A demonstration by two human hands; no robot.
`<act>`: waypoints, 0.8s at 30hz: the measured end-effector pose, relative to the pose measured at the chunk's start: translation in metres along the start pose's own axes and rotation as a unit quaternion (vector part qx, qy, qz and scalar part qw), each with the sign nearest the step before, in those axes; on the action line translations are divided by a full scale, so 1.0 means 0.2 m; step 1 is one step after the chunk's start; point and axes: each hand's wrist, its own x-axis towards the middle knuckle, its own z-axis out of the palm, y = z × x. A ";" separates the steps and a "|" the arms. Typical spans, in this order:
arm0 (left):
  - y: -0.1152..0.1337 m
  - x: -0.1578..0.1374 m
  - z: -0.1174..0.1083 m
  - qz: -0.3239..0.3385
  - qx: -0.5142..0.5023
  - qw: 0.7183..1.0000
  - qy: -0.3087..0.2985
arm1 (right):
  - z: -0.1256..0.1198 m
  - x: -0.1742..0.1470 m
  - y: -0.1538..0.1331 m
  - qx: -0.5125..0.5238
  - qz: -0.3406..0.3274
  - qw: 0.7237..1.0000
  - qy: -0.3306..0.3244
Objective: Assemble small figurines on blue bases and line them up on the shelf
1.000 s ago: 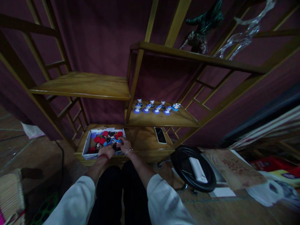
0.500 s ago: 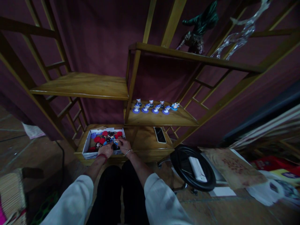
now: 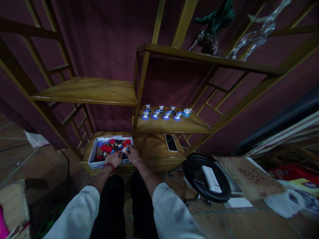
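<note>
A white cardboard box (image 3: pixel 92 155) on the low wooden ledge holds small figurines, with red round pieces (image 3: pixel 104 148) and a purple one among them. My right hand (image 3: pixel 133 154), a bracelet at its wrist, pinches a small blue-and-white figurine (image 3: pixel 125 150) over the box's right part. Close beside it, my left hand (image 3: pixel 114 159), wearing red beads, reaches over the front rim with fingers curled down. Its fingertips are partly hidden among the contents, so what they grip is unclear.
Several figurines on purple bases (image 3: pixel 166 115) stand in rows on the shelf (image 3: pixel 171 126) above. A phone (image 3: pixel 170 143) lies right of the box. A round black stool (image 3: pixel 208 179) carries a white package (image 3: pixel 211 179). Dark and clear statues (image 3: pixel 259 36) stand on the upper shelf.
My right hand has lifted slightly, and the blue-and-white figurine now shows more clearly at its fingertips, shifted a little right. My left hand stays nearly in place over the box.
</note>
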 end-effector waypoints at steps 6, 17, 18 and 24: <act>0.00 -0.01 -0.01 0.007 0.010 1.000 0.006 | 0.00 0.00 -0.01 -0.001 -0.001 1.000 -0.005; 0.03 -0.04 -0.04 -0.001 0.022 1.000 0.000 | 0.01 -0.01 -0.07 -0.113 0.004 0.993 -0.039; 0.03 -0.05 -0.05 -0.003 0.023 1.000 0.000 | 0.02 -0.01 -0.07 -0.127 0.011 0.991 -0.041; 0.05 -0.05 -0.04 -0.034 0.019 0.999 -0.001 | 0.04 -0.01 -0.09 -0.169 0.030 0.983 -0.060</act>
